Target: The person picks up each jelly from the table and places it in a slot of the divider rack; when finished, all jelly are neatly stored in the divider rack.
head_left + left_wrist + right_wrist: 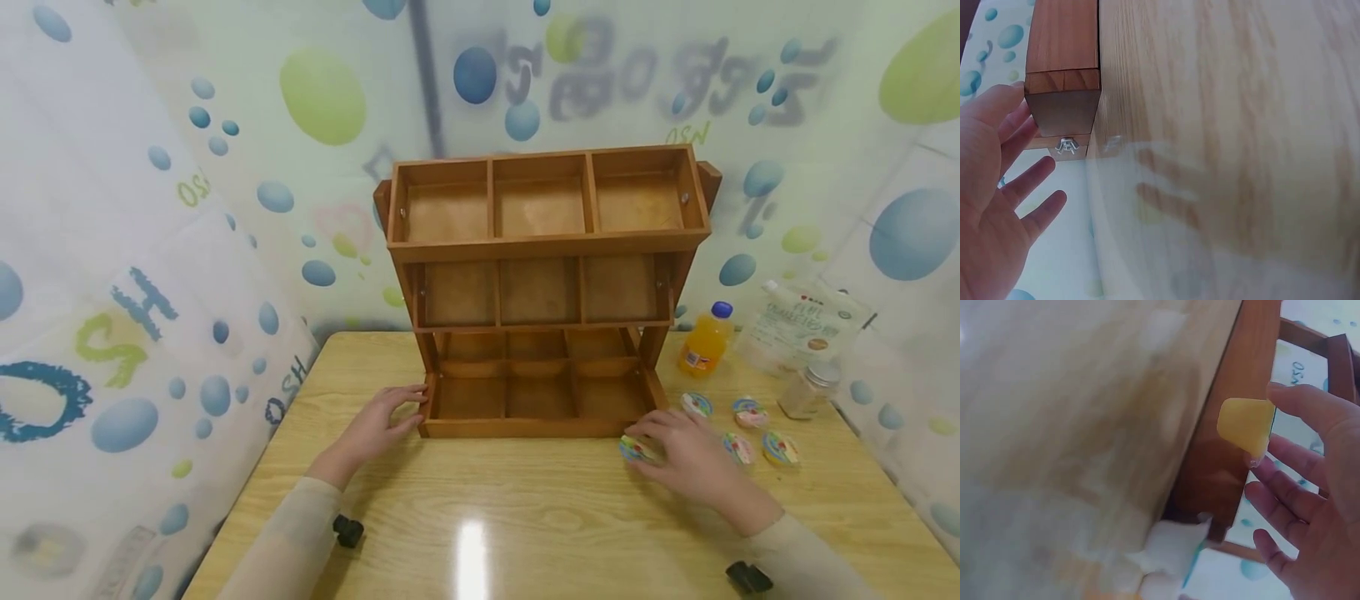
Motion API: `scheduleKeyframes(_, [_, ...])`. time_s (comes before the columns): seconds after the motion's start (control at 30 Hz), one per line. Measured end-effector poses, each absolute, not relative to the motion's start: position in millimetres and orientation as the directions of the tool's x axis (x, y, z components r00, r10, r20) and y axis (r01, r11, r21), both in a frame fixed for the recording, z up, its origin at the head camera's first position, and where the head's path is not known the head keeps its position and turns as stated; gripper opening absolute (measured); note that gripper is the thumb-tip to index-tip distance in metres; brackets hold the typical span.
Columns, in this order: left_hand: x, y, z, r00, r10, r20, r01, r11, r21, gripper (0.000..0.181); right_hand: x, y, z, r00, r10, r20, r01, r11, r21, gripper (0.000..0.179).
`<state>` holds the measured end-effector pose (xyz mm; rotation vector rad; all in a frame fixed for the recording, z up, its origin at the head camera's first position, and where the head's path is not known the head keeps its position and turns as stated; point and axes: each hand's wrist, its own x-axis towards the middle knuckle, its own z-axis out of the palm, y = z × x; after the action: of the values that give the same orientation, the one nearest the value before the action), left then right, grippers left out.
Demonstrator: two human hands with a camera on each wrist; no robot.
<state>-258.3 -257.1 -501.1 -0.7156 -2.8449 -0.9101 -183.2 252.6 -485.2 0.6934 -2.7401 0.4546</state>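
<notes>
While right hand (686, 450) pinches jelly cup (633, 449) at rack's (538, 287) five o'clock, we advise light pressure; left hand (380, 423) spread.

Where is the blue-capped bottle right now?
In the head view, the bottle stands right of the wooden rack, beside the white pouch, behind a small cup.

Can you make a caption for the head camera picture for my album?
A right hand pinches a little cup by one end of a wooden rack; the left hand is at the other.

Blue and green ovals (322, 96) dot pale walls (247, 42); white glare (472, 558) streaks the wooden table (555, 508)
</notes>
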Motion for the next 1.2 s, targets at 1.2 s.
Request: scheduleKeyframes(1.2, [-259.9,-257.3,-504.1,-0.874,0.434,0.221,0.484,0.726,0.488,0.035,-265.0,125.9,-451.9,-0.795,-0.51,0.33,-0.601,0.74,-0.304,0.038])
